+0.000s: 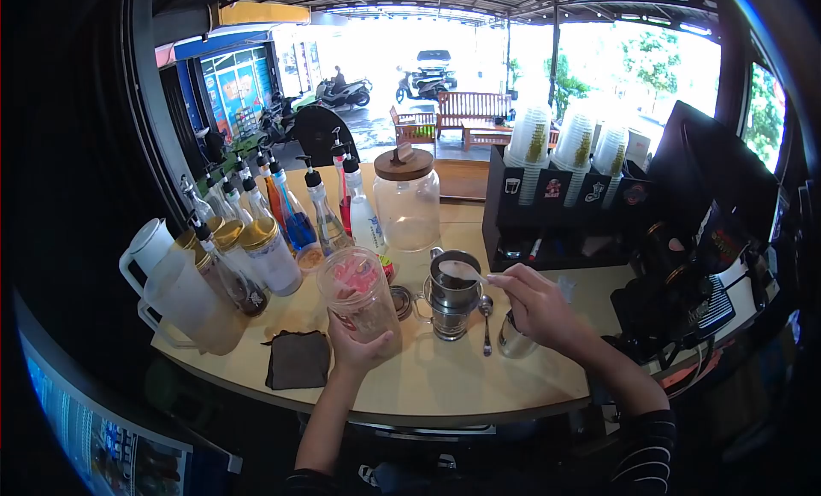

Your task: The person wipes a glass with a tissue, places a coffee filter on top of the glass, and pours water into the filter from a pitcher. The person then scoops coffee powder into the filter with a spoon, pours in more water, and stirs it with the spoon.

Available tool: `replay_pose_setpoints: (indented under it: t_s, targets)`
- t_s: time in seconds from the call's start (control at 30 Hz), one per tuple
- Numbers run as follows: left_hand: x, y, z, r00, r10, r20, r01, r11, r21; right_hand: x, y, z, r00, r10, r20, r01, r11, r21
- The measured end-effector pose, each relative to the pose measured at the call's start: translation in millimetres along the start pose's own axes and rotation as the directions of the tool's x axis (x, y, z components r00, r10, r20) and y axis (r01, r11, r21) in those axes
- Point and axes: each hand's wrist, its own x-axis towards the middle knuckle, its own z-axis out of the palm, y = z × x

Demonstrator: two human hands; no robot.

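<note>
The clear jar [369, 304] fills the left hand [355, 346]; a careless tilt of the right hand's [534, 308] pinched spoon [459, 271] could spill outside the metal cup [453, 298].

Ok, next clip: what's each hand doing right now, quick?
Left hand: closed around a clear jar.
Right hand: closed on a pale spoon, held over the metal cup.

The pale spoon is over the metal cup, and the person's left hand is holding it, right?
Not quite: the right hand is holding the pale spoon. The head view shows it, with the left hand around a clear container instead. The spoon is over the metal cup, just as you said.
</note>
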Motion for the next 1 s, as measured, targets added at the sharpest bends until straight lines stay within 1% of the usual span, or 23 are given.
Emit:
replay_pose_setpoints:
  t_s: [0.03,0.1,0.13,0.2,0.23,0.3,0.33,0.4,0.43,0.5,0.53,0.57,0.63,0.67,0.73,0.77,0.83,0.9,0.97,1.0]
  targets:
    - [-0.3,1.0,0.5,1.0,0.0,0.0,0.0,1.0,-0.003,3.4,-2.7,-0.7,1.0,-0.003,0.002,0.003,1.0,0.001]
    - [-1.7,1.7,0.8,1.0,-0.003,-0.01,0.003,1.0,-0.004,16.6,-10.4,-1.8,0.993,-0.07,-0.095,0.071,0.997,0.009]
    - [-1.8,0.9,0.4,1.0,-0.001,-0.006,0.001,1.0,0.023,25.1,-16.8,-3.3,0.993,-0.075,-0.09,0.077,0.997,0.014]
    - [-3.5,5.8,-1.4,1.0,-0.005,-0.006,0.006,0.998,0.058,44.2,-34.6,-6.0,0.974,-0.19,-0.122,0.184,0.981,-0.06]
    - [-4.0,10.2,-1.0,1.0,-0.027,-0.004,0.027,0.997,0.073,53.6,-43.6,-5.0,0.974,-0.19,-0.12,0.186,0.981,-0.05]
    - [-3.9,21.1,0.6,0.999,-0.05,-0.004,0.05,0.994,0.096,72.1,-59.5,-0.6,0.939,-0.31,-0.149,0.295,0.949,-0.114]
    - [-3.6,28.6,2.1,0.999,-0.032,0.019,0.03,0.996,0.079,79.4,-63.8,3.6,0.938,-0.311,-0.152,0.298,0.949,-0.106]
    - [-8.2,33.1,-3.0,0.999,-0.015,0.04,0.013,0.998,0.069,90.1,-69.8,14.4,0.916,-0.399,0.051,0.398,0.883,-0.25]
    - [-12.4,30.9,-7.7,0.998,-0.013,0.054,0.008,0.995,0.096,92.8,-72.6,20.1,0.914,-0.402,0.048,0.401,0.883,-0.243]
    - [-18.6,33.1,-15.3,0.998,-0.014,0.067,0.005,0.991,0.13,96.0,-78.1,30.0,0.866,-0.465,0.185,0.5,0.822,-0.274]
    - [-21.2,37.1,-18.0,0.996,-0.031,0.078,0.02,0.99,0.142,96.2,-81.7,32.5,0.853,-0.451,0.262,0.515,0.808,-0.287]
    - [-23.7,39.7,-20.1,0.995,-0.049,0.089,0.035,0.988,0.153,96.0,-84.0,34.3,0.854,-0.451,0.26,0.514,0.81,-0.283]
    - [-29.2,33.4,-26.1,0.995,-0.062,0.082,0.046,0.983,0.176,95.3,-86.3,36.4,0.848,-0.49,0.202,0.525,0.828,-0.198]
    - [-30.4,28.8,-29.1,0.995,-0.073,0.074,0.057,0.979,0.194,94.0,-86.2,35.3,0.85,-0.489,0.199,0.523,0.829,-0.197]
    - [-28.3,22.2,-33.0,0.996,-0.072,0.055,0.06,0.98,0.189,89.7,-83.6,29.5,0.884,-0.458,0.096,0.467,0.875,-0.129]
    - [-26.8,18.8,-34.6,0.997,-0.071,0.032,0.064,0.982,0.18,86.1,-81.3,24.9,0.886,-0.454,0.096,0.464,0.876,-0.131]
    - [-18.5,13.5,-38.6,0.995,-0.096,0.018,0.092,0.981,0.174,75.8,-73.2,13.4,0.932,-0.36,0.043,0.362,0.931,-0.049]
    - [-6.8,8.4,-42.6,0.993,-0.12,0.001,0.119,0.979,0.166,62.5,-57.6,3.8,0.945,-0.328,0.019,0.328,0.944,-0.024]
    - [7.1,5.6,-44.6,0.99,-0.137,-0.041,0.143,0.957,0.252,44.6,-39.2,-1.5,0.983,-0.182,-0.024,0.182,0.983,0.032]
    - [12.5,5.1,-44.4,0.992,-0.124,-0.028,0.127,0.958,0.258,34.1,-29.4,-2.2,0.983,-0.181,-0.024,0.182,0.983,0.03]
